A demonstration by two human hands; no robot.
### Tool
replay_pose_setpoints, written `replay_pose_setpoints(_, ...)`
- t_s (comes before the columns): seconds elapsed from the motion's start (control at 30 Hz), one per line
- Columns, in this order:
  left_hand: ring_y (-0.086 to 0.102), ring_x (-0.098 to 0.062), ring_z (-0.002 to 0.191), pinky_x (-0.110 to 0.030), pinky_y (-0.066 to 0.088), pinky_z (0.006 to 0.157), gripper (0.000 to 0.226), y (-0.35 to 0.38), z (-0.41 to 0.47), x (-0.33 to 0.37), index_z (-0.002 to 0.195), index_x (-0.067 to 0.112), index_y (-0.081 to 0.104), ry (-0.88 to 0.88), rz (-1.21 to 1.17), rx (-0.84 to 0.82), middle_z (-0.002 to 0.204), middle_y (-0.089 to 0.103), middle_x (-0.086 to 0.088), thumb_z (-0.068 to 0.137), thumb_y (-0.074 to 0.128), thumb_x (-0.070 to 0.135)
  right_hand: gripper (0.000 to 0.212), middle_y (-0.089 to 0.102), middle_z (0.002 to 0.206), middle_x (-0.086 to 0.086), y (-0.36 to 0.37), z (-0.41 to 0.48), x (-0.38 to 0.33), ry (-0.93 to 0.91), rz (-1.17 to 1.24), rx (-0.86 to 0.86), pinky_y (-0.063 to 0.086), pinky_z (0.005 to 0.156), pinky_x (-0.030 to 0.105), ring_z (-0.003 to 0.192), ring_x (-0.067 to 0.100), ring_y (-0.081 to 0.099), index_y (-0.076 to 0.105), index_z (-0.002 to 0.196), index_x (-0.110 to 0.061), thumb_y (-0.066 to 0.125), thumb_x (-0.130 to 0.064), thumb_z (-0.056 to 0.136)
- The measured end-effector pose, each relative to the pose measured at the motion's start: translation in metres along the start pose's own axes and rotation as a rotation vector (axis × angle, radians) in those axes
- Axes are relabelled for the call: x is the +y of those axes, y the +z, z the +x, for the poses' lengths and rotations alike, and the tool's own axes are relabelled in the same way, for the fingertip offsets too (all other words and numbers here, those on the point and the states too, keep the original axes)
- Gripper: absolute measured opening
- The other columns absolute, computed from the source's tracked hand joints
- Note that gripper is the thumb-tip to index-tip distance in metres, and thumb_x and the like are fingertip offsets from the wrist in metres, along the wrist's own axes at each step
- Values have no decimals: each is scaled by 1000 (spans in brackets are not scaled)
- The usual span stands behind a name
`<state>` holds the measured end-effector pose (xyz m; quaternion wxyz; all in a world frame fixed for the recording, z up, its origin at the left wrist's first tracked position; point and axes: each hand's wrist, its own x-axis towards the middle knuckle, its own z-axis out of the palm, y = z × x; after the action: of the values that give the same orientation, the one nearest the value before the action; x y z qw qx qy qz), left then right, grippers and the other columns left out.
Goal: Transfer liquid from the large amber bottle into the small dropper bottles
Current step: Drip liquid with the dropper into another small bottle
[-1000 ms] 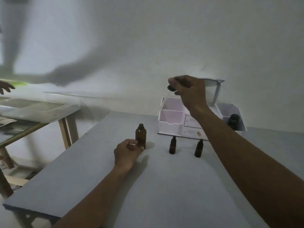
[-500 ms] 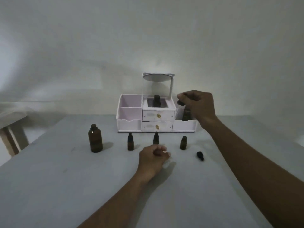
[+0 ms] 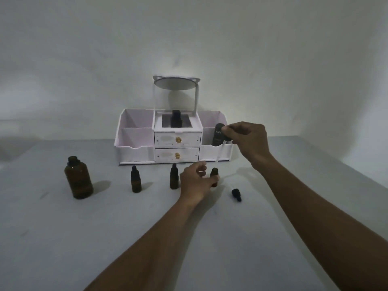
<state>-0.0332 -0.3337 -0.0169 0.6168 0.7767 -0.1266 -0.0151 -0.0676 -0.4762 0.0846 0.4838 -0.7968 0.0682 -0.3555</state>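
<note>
Large amber bottle (image 3: 78,178) stood uncapped on the worktop (image 3: 105,238), well left of left hand (image 3: 196,181), with capped dropper bottles (image 3: 136,180) between. Left hand gripped the open small bottle (image 3: 214,175), probably to steady it. Right hand (image 3: 248,141) pinched pipette (image 3: 220,151), tip just above that bottle's mouth, ready to dispense. Loose cap (image 3: 236,194) lay near, right of left hand.

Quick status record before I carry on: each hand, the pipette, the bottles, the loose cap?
left hand: grips the open dropper bottle, rightmost of three, standing on the table
right hand: pinches the pipette by its black bulb
pipette tip: just above that bottle's mouth, not inside
capped dropper bottles: two, upright, no hand on them
large amber bottle: far left, upright, uncapped
loose cap: lying on the table, right of the open bottle
</note>
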Motion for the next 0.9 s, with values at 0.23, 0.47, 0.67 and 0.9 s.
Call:
replay_pose_setpoints(0.23,66,-7,92,-16,51,83,61,4,4,-9,116,16,68,32,26,-31,107,71,4,61,91,28,8,73,73,-8,7,6,10,37,36,4,51,58,9,56,-4,68,78,89,-15,81,-19,83)
replay_pose_setpoints(0.47,62,-8,92,-16,44,85,41,6,2,-8,111,18,71,52,100,-76,110,71,3,72,84,23,7,73,73,-9,6,4,14,9,-5,24,51,59,9,55,-5,67,77,86,-20,82,-23,82)
replay_pose_setpoints(0.67,63,-6,87,-15,45,86,38,6,3,-8,110,17,72,62,125,-59,107,72,2,73,83,19,6,73,74,-11,4,3,18,8,-53,15,56,71,21,60,-5,68,77,84,-24,82,-26,81)
replay_pose_setpoints(0.9,65,-7,88,-20,48,92,40,6,4,-9,111,16,71,46,125,-65,106,72,2,73,83,19,5,69,68,-12,5,2,18,-24,-86,13,44,58,-1,54,-11,63,76,82,-19,81,-22,83)
